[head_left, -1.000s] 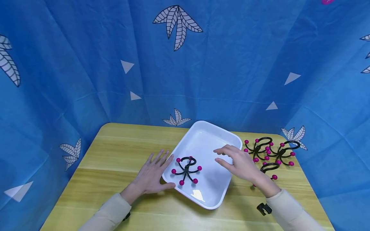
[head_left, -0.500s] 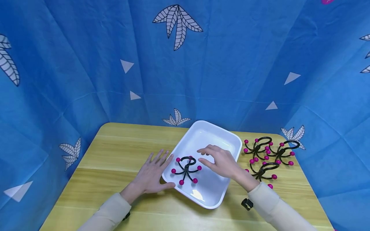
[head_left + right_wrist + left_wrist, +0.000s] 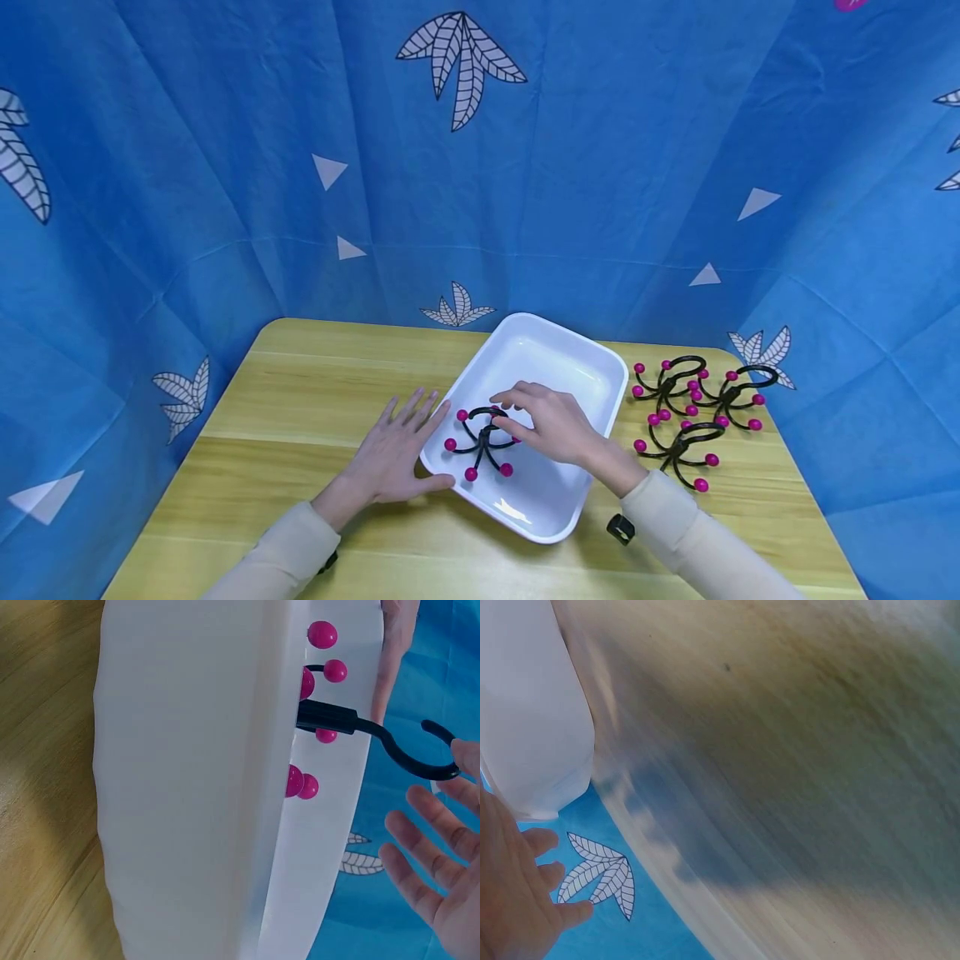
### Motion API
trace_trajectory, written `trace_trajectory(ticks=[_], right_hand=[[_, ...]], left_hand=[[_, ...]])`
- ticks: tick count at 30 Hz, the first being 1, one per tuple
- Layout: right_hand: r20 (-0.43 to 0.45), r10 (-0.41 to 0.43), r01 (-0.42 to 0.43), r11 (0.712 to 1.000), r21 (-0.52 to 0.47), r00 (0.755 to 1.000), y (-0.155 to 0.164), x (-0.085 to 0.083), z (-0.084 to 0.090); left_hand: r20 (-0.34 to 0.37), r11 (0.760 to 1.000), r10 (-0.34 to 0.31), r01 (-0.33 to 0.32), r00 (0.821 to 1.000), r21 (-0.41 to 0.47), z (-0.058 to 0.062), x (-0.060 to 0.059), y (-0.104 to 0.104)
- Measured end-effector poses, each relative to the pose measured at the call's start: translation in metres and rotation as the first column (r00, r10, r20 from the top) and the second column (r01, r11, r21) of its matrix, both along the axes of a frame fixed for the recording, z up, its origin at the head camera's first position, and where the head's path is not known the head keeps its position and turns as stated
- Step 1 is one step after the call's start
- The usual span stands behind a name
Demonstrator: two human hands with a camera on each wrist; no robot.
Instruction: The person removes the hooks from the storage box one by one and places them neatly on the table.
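Observation:
A black hook with curved legs tipped in pink balls (image 3: pixel 482 450) stands upright in the white tray (image 3: pixel 558 508), near its left end. My right hand (image 3: pixel 551 425) is over the tray, thumb and forefinger at the curved top of this hook (image 3: pixel 409 761). In the right wrist view the thumb overlaps the curve and the forefinger lies just beneath it; whether they press on it is unclear. The other fingers (image 3: pixel 416 836) are spread apart. My left hand (image 3: pixel 390 458) lies with straight, spread fingers against the tray's left edge, holding nothing.
Several more black hooks with pink balls (image 3: pixel 678 446) stand close together on the wooden table (image 3: pixel 315 375), right of the tray. A blue curtain (image 3: pixel 600 208) with leaf prints hangs behind the table and along both sides.
My right hand has moved left across the tray to the top of the hook, its fingers about equally spread throughout. The left hand, the tray and the hooks have stayed in place.

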State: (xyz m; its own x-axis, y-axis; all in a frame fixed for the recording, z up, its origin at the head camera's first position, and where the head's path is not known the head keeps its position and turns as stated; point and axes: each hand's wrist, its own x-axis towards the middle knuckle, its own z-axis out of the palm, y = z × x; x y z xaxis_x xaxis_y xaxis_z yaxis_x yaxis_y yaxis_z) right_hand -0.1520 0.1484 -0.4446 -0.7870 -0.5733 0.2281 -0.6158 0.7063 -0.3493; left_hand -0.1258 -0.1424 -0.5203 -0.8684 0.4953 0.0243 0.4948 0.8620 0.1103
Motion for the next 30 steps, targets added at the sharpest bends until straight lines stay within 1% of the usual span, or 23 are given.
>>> trace_trajectory(ticks=[3, 10, 15, 21, 27, 30], right_hand=[[0.009, 0.009, -0.009, 1.000, 0.002, 1.000, -0.003, 0.000, 0.000], [-0.027, 0.020, -0.020, 1.000, -0.009, 0.999, -0.007, 0.000, -0.001], [-0.029, 0.031, -0.032, 0.999, -0.029, 0.999, -0.009, -0.001, -0.001], [-0.045, 0.030, -0.032, 0.999, -0.028, 0.999, -0.011, -0.001, -0.001], [-0.014, 0.033, -0.033, 0.999, -0.028, 0.999, -0.013, -0.001, -0.001], [-0.012, 0.036, -0.037, 0.999, -0.032, 0.999, -0.013, -0.001, 0.000]], left_hand=[[-0.004, 1.000, -0.001, 0.001, 1.000, -0.001, 0.000, 0.000, 0.000], [0.006, 1.000, 0.000, 0.000, 1.000, 0.011, 0.000, 0.000, 0.000], [0.008, 1.000, 0.000, 0.000, 1.000, 0.017, 0.001, 0.001, 0.000], [0.016, 1.000, 0.004, -0.004, 1.000, 0.022, 0.001, 0.001, 0.000], [0.018, 1.000, 0.010, -0.010, 1.000, 0.020, 0.000, 0.000, 0.000], [0.020, 1.000, 0.009, -0.010, 1.000, 0.020, 0.000, 0.000, 0.000]])
